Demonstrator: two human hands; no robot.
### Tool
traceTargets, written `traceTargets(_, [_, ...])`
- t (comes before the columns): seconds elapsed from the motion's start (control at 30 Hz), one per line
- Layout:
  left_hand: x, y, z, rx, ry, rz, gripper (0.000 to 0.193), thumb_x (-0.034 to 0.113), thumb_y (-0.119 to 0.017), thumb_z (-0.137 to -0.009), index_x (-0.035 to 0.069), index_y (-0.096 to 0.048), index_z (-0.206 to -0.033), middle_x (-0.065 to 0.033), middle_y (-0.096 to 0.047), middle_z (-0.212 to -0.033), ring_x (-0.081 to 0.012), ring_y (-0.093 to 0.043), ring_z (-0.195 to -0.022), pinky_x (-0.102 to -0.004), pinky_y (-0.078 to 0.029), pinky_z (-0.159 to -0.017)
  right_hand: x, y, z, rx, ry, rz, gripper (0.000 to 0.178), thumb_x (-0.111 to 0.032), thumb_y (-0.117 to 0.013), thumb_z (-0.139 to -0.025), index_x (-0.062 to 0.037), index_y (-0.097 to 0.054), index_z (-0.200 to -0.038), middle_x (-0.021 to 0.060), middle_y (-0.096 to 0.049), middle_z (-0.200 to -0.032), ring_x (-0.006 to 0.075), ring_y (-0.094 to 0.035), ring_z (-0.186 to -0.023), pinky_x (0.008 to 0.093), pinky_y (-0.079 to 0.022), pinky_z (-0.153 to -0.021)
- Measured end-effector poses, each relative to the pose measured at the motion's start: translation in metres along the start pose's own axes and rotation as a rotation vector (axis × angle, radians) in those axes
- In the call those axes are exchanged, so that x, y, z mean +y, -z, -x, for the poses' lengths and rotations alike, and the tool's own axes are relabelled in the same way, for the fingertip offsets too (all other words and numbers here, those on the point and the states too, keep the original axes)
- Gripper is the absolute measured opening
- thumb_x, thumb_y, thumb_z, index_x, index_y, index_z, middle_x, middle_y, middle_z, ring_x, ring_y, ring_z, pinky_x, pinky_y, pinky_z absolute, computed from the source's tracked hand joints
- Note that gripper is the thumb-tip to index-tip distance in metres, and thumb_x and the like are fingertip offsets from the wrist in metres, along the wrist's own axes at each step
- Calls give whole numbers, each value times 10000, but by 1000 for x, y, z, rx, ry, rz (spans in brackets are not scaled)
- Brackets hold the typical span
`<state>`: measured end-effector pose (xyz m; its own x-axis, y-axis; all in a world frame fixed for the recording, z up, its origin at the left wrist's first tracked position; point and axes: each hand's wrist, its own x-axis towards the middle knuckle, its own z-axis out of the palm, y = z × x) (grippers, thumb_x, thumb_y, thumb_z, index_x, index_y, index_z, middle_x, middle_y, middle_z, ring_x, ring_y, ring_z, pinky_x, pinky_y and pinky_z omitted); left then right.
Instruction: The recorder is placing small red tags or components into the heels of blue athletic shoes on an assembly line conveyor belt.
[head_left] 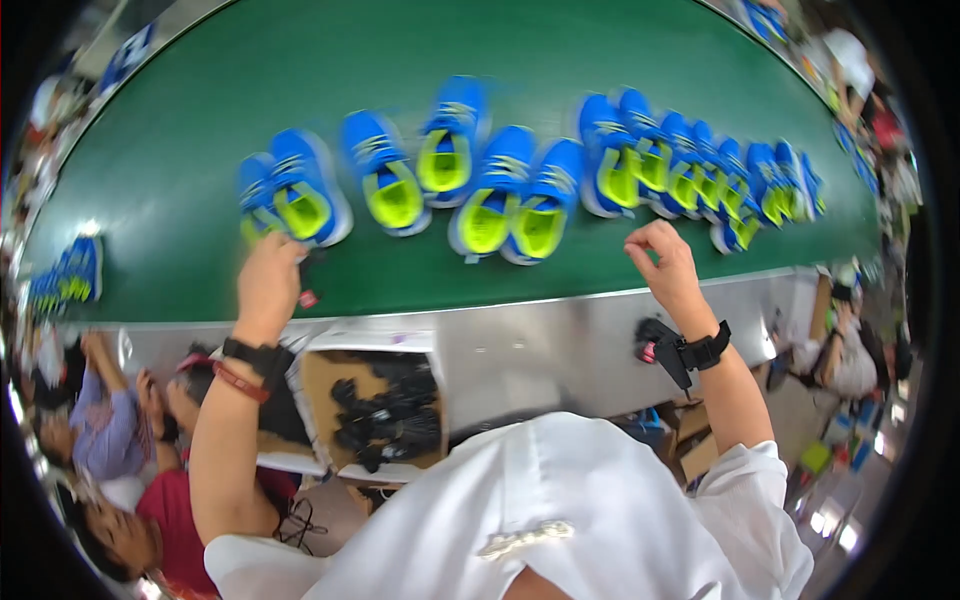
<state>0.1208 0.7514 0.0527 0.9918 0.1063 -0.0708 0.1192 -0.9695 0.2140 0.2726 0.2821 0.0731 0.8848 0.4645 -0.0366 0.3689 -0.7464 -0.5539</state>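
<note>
My left hand (268, 282) is at the leftmost pair of blue sneakers, its fingers closed at the heel of the outer sneaker (257, 190), whose back end they partly hide. That sneaker's mate (302, 190) stands right beside it, showing a bright yellow-green lining. My right hand (664, 262) hangs over the near side of the green table, loosely curled, thumb apart from the fingers and nothing visible in it. Closest to it is a blue sneaker (606, 155) at the left end of the right-hand row. Both hands are slightly blurred.
More blue sneakers, such as the middle pair (541, 205), stand on the green table (380, 285). Another group of shoes (72, 275) lies at far left. Below the metal edge sits a box (385, 405) with black items. People (110, 430) are at lower left.
</note>
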Motion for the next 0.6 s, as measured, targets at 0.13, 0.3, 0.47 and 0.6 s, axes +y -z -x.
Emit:
traceTargets(0.13, [50, -14, -13, -126, -15, 287, 525, -43, -615, -752, 75, -487, -1247, -133, -464, -1300, -318, -600, -882, -366, -501, -777, 85, 49, 68, -100, -43, 226, 126, -62, -689, -703, -73, -632, -815, 82, -602, -793, 286, -556, -813, 382, -459, -737])
traceTargets(0.3, [70, -50, -48, -222, 1, 298, 435, -64, -609, -740, 40, -508, -1150, -132, -505, -1248, -326, -595, -884, -362, -491, -756, 116, 69, 122, -358, -95, 428, 299, -101, -724, -670, -111, -632, -955, 48, -588, -1002, 258, -521, -982, 379, -431, -823])
traceTargets(0.47, [58, -57, -50, -101, -81, 250, 272, -55, -587, -744, 7, -550, -1007, -192, -590, -979, -405, -560, -929, -410, -461, -776, 125, 47, 131, -464, -2, 229, 358, -136, -752, -639, -129, -620, -971, 50, -571, -994, 256, -513, -970, 370, -419, -810])
traceTargets(0.6, [68, -59, -50, -52, -113, 212, 219, 21, -627, -747, 29, -597, -964, -185, -613, -944, -387, -578, -910, -416, -472, -771, 141, 42, 138, -384, -41, 168, 279, -158, -769, -607, -87, -601, -819, 79, -581, -811, 290, -537, -812, 395, -436, -728])
